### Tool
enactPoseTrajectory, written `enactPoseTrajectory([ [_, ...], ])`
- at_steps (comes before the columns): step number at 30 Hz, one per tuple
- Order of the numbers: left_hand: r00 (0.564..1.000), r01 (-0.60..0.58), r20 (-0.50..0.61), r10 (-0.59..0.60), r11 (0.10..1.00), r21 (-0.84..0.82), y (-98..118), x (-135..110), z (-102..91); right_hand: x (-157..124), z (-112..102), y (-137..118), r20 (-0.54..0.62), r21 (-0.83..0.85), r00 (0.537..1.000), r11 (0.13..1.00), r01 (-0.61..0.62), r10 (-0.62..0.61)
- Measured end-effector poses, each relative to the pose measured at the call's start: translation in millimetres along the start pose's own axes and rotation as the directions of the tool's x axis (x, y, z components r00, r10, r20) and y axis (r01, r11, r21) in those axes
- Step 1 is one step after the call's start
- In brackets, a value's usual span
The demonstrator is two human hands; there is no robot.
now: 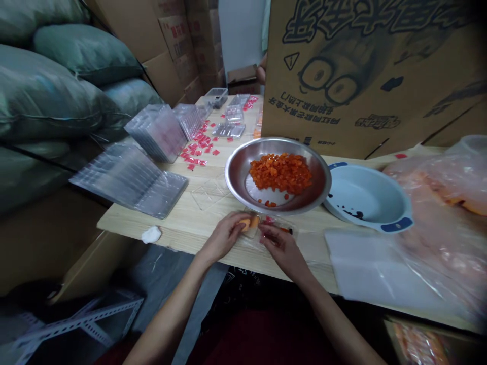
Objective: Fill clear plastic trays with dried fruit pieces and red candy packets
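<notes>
Fingers (273, 233) curled inward over clear tray (251, 232)

A clear plastic tray (251, 233) lies on the wooden table (125, 219), pale-orange pieces (254, 222) at its left.

The left hand (222, 234) pinches an orange piece (245, 224) at a clear tray (249, 234); the right hand (283, 251) bends over the tray's other side. Beyond them sits a metal bowl (236, 175) of orange bits (281, 172), beside a blue basin (375, 197).
</notes>
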State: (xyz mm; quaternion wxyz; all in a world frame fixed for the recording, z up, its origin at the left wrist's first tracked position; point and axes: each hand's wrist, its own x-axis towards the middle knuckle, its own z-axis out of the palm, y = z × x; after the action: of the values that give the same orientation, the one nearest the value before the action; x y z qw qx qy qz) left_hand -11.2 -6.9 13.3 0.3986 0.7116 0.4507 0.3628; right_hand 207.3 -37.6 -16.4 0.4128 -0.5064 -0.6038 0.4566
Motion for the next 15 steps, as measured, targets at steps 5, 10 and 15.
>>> enactPoseTrajectory([
  [5,0.986,-0.042,0.168,-0.013,0.945,0.323,-12.1,13.8,14.5,8.1,2.1,2.5,0.031,-0.271,0.976,0.938,0.215,-0.215],
  [10,0.997,-0.006,-0.062,0.038,0.895,0.446,-32.0,7.6,25.6,10.5,16.8,16.7,0.147,-0.5,0.934,0.791,0.353,-0.325],
  [15,0.997,-0.03,-0.052,0.06,0.893,0.449,-29.9,-10.7,32.7,14.1,25.9,26.7,0.303,-0.694,0.919,0.603,0.394,-0.251],
])
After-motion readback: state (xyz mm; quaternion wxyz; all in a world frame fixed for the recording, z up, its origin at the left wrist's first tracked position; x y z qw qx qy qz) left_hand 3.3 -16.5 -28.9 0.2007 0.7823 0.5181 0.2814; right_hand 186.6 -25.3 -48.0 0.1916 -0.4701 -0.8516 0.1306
